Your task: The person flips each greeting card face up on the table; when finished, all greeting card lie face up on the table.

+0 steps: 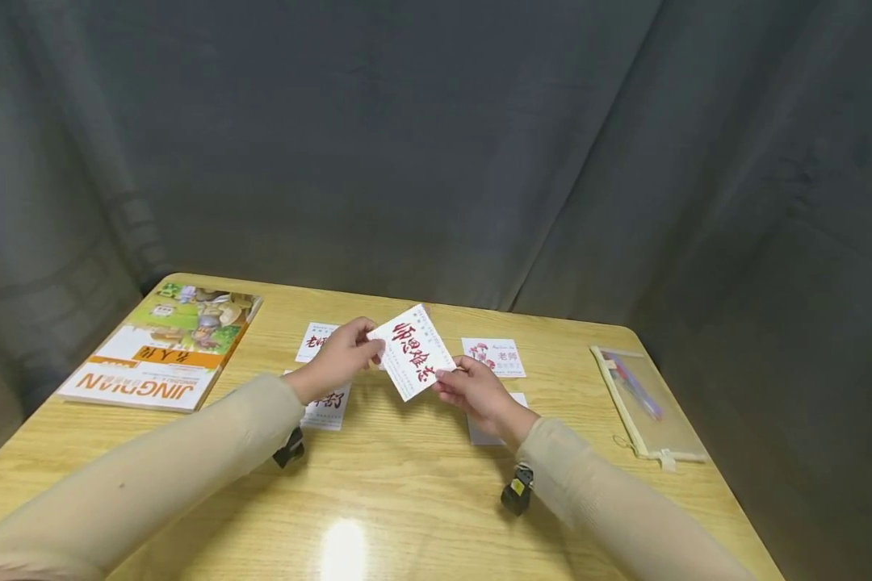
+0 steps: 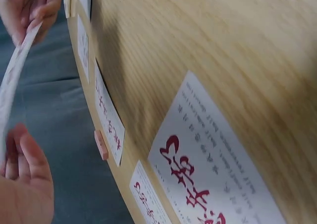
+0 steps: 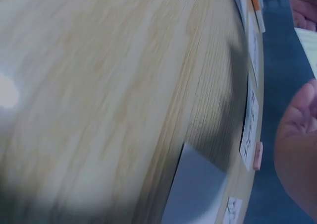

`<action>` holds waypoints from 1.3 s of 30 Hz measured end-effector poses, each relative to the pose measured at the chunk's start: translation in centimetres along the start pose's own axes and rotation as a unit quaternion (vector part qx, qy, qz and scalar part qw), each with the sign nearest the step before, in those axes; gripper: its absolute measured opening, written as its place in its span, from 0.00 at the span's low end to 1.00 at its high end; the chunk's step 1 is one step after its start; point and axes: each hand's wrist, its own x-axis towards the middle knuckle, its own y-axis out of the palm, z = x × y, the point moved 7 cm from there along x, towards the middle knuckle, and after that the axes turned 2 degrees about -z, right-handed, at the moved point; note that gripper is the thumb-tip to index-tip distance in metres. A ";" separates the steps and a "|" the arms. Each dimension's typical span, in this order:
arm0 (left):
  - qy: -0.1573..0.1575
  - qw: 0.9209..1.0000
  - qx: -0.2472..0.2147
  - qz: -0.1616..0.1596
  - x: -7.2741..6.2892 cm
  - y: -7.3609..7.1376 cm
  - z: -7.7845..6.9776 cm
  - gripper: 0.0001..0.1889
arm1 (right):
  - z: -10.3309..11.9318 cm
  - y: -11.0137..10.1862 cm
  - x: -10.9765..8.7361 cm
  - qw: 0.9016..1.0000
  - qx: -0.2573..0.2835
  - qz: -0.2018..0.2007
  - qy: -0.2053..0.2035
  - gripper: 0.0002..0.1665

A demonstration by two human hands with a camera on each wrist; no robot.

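Note:
Both hands hold a white card (image 1: 410, 353) with red handwritten-style characters, tilted above the table. My left hand (image 1: 340, 357) pinches its left corner between thumb and fingers. At the lower right corner, my right hand (image 1: 484, 397) grips it the same way. Below the left hand lie two cards with red writing, an upper one (image 1: 311, 344) and a lower one (image 1: 325, 415), both partly covered by that hand. A flower-printed card (image 1: 494, 357) lies behind the right hand, and a plainer card (image 1: 482, 436) is partly hidden under it.
A wooden table (image 1: 407, 500) bears everything. Books (image 1: 167, 347) lie at the left, and a zippered mesh pouch (image 1: 650, 407) with pens inside at the right. One more card (image 2: 109, 116) and a small pink block (image 2: 101, 144) show near the far edge. Grey curtain (image 1: 378, 161) hangs behind.

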 end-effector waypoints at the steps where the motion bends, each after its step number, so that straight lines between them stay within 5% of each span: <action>1: -0.002 1.000 0.010 -0.009 0.0 -0.2 0.0 0.09 | -0.1 0.0 0.0 1.000 -0.016 0.011 0.000 0.03; 7: 0.023 0.994 0.102 -0.011 0.0 -0.7 0.1 0.11 | -0.8 0.2 0.0 0.996 -0.076 0.045 0.009 0.05; 17: -0.002 0.988 0.138 0.075 -0.8 0.5 2.1 0.09 | -1.5 -1.1 0.5 0.994 -0.103 -0.023 0.010 0.06; 22: -0.022 0.977 0.187 0.100 -1.5 0.9 3.0 0.09 | -2.5 -1.2 0.9 0.991 -0.134 -0.016 0.018 0.05; 25: -0.007 0.969 0.220 0.112 -2.0 1.4 2.8 0.16 | -2.8 -1.0 1.1 0.987 -0.159 -0.009 0.031 0.05; 29: 0.073 0.946 0.281 0.147 -3.1 3.2 1.7 0.23 | -3.1 -0.7 1.1 0.981 -0.186 -0.008 0.047 0.05; 32: 0.127 0.916 0.329 0.193 -4.0 5.0 1.0 0.23 | -3.0 -0.7 1.0 0.976 -0.211 -0.016 0.048 0.05; 37: 0.144 0.869 0.388 0.273 -5.0 7.1 0.8 0.23 | -2.8 -0.8 0.9 0.970 -0.237 -0.026 0.045 0.03; 39: 0.139 0.858 0.403 0.287 -5.2 7.5 0.7 0.24 | -2.8 -0.9 0.9 0.971 -0.234 -0.025 0.047 0.04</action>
